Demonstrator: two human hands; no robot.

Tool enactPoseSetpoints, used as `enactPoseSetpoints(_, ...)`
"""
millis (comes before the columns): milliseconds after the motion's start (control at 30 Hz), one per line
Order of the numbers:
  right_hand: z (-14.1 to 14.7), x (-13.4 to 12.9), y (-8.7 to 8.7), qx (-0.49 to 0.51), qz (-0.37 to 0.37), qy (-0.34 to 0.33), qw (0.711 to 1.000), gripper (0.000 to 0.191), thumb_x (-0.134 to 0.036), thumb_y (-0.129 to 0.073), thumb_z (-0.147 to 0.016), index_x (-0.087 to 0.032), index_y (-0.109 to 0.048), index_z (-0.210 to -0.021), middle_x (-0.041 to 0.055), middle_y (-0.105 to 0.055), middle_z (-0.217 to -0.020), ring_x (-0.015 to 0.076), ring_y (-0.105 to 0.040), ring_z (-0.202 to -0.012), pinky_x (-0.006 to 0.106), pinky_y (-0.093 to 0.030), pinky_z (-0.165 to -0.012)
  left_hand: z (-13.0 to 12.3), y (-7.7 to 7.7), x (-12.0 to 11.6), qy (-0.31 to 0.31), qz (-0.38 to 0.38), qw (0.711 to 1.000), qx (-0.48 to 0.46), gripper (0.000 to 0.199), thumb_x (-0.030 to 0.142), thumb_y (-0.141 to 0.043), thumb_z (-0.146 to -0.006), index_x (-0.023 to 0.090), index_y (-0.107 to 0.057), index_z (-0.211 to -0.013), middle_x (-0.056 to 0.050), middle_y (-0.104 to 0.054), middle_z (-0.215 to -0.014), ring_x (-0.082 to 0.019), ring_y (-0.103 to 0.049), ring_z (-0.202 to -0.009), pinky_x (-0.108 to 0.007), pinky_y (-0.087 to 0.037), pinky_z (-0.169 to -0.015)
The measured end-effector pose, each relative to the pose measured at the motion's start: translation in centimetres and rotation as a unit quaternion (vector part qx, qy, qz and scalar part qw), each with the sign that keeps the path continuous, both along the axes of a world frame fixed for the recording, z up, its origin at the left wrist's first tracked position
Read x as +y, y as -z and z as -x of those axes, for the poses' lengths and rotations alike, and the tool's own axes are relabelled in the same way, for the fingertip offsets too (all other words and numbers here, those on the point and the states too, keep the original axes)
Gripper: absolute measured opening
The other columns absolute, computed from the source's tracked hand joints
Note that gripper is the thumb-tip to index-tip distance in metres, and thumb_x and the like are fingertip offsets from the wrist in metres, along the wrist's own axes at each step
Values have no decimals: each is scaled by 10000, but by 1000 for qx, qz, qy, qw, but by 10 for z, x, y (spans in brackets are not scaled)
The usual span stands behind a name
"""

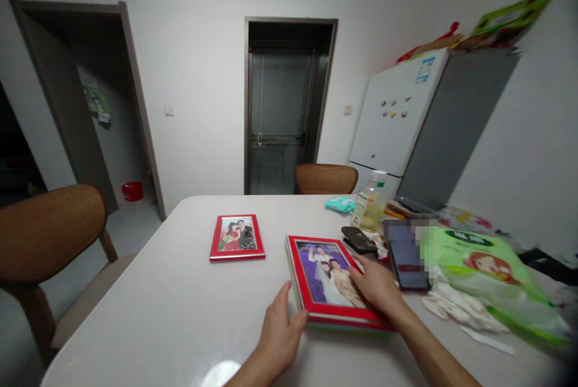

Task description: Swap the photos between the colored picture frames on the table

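Left hand (277, 330) lies flat with fingers spread loose at the near-left corner of the big red-framed photo (329, 281), thumb touching its edge; right hand (377, 284) rests open-palmed on the picture's right side, neither gripping. That frame is rectangular and glossy, flat near the front of the smooth white worktop (158, 315), seemingly stacked on another. Beyond: 1 small red frame (237, 237), 1 phone (406, 254), 1 green plastic pack (483, 266), 1 clear bottle (371, 201), 2 wooden chairs (45, 230).
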State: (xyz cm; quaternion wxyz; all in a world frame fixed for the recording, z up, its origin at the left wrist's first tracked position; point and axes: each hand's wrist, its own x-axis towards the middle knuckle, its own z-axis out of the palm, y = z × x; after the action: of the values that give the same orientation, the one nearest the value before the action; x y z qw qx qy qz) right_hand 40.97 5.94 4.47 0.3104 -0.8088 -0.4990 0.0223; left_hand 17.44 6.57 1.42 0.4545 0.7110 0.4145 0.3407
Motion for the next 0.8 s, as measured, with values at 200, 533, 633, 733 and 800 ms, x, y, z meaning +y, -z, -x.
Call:
enactPoseSetpoints(200, 145, 36, -11, -69, -68, -260, 961, 359, -253, -413, -745, -163, -518, -1077, 84, -550, -1107, 175, -464, -1040, 306, -332, -895, 58, 10, 27, -92, -23, 994, 54, 533, 232, -482, -674, 60, -409, -1173, -140, -444, -1238, -224, -389, -1146, -324, -287, -952)
enactPoseSetpoints(533, 225, 109, 25, -87, 20, -284, 955, 383, -122, -438, -652, -146, -526, -1024, 119, -517, -1084, 247, -415, -1019, 412, -264, -867, 130, 0, 21, -175, -83, 977, 86, 447, 194, -471, -651, 106, -490, -1089, -115, -486, -1198, -207, -405, -1134, -332, -271, -974)
enactPoseSetpoints(633, 229, 76, 33, -91, 12, -301, 949, 382, -97, -405, -645, -178, -552, -989, 82, -538, -1042, 219, -436, -980, 367, -296, -845, 133, -1, 15, -139, -154, 969, 134, 493, 157, -468, -646, 96, -460, -1135, -128, -420, -1258, -209, -348, -1175, -363, -245, -992)
enactPoseSetpoints(733, 226, 31, 36, -26, -1, -344, 938, 362, -81, -399, -616, -195, -597, -896, 62, -580, -946, 204, -480, -908, 345, -343, -813, 127, 0, 5, -61, -187, 955, 220, 638, 170, -560, -592, 79, -394, -1201, -157, -337, -1309, -264, -282, -1208, -438, -213, -998)
enactPoseSetpoints(800, 217, 4, 32, 92, -19, -386, 918, 327, -101, -374, -657, -199, -610, -861, 52, -603, -879, 185, -519, -848, 325, -381, -789, 121, 0, -5, -18, -174, 948, 266, 748, 239, -648, -546, 72, -369, -1220, -176, -308, -1319, -309, -250, -1215, -485, -185, -995)
